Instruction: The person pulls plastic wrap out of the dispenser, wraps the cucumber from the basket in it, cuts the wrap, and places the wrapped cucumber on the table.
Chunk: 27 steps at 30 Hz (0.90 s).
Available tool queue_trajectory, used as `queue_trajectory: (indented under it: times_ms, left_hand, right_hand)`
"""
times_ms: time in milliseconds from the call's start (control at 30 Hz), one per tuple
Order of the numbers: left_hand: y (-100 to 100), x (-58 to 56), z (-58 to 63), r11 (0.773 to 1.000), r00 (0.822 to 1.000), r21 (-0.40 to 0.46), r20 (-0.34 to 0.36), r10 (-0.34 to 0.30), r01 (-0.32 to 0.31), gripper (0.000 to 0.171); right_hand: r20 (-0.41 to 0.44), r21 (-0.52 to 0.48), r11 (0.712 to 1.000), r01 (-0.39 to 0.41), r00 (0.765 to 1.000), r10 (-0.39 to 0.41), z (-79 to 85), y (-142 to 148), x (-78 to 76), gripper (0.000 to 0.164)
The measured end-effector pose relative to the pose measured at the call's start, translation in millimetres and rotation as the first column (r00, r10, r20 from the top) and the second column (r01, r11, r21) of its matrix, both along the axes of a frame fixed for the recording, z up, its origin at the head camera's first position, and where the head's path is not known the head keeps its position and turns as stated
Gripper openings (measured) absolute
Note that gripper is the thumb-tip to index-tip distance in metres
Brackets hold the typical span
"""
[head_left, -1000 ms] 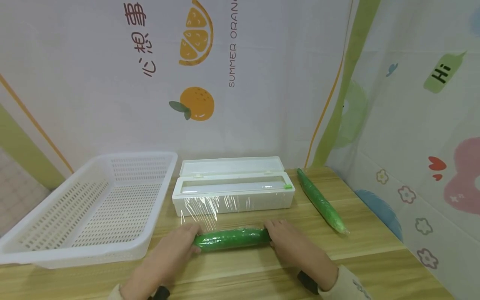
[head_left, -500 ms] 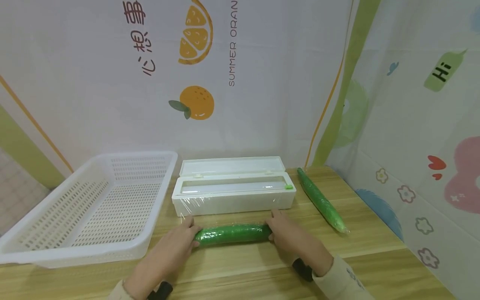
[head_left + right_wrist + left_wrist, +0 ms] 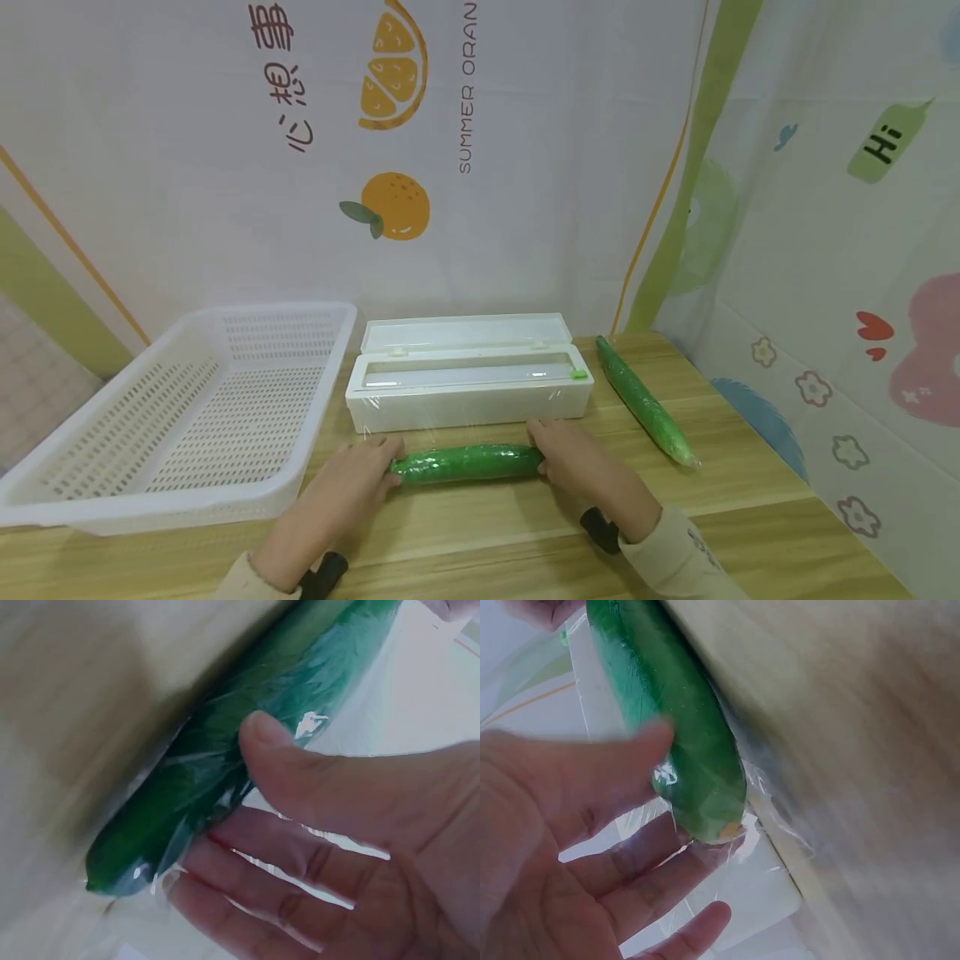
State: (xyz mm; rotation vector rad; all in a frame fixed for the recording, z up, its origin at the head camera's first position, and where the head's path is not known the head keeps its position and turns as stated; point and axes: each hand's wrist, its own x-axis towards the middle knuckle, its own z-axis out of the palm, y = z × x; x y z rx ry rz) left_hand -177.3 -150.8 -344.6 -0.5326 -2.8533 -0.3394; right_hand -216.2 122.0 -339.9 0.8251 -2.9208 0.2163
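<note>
A green cucumber (image 3: 467, 464) in clear cling film lies crosswise on the table in front of a white cling film box (image 3: 468, 407). My left hand (image 3: 358, 473) holds its left end, thumb on one side and fingers on the other. At the right end, my right hand (image 3: 573, 462) grips the cucumber the same way. Loose film sticks out past the cucumber's end (image 3: 705, 802) in the left wrist view. The right wrist view shows wrinkled film around the cucumber (image 3: 195, 772) beneath my thumb. Faint clear film spans the short gap to the box.
The box's lid (image 3: 465, 332) stands raised, and a green slider (image 3: 578, 374) sits at its right end. Another wrapped cucumber (image 3: 647, 402) lies to the right. On the left is a white perforated basket (image 3: 288, 492). A printed curtain (image 3: 510, 250) hangs behind the table (image 3: 480, 550).
Both hands have moved the cucumber slightly away from me, toward the box. The film stretch between cucumber and box has become shorter. Box, basket and other cucumber stay in place.
</note>
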Motion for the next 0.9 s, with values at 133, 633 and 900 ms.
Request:
queue_trajectory:
  times_ms: [133, 633, 900]
  left_hand:
    - [2, -4.3, 0.2, 1.000, 1.000, -0.014, 0.019, 0.008, -0.007, 0.030]
    - [10, -21.8, 3.0, 0.997, 0.994, 0.028, 0.084, 0.074, -0.077, 0.032]
    - [5, -27.6, 0.4, 0.998, 0.997, 0.008, 0.047, 0.062, -0.062, 0.033]
  right_hand:
    - [0.032, -0.001, 0.999, 0.041, 0.999, -0.041, 1.8, -2, -3.0, 0.019]
    - [0.106, -0.042, 0.993, 0.107, 0.989, -0.102, 4.0, -3, -11.3, 0.018]
    - [0.102, -0.047, 0.994, 0.097, 0.991, -0.091, -1.2, 1, -16.9, 0.032]
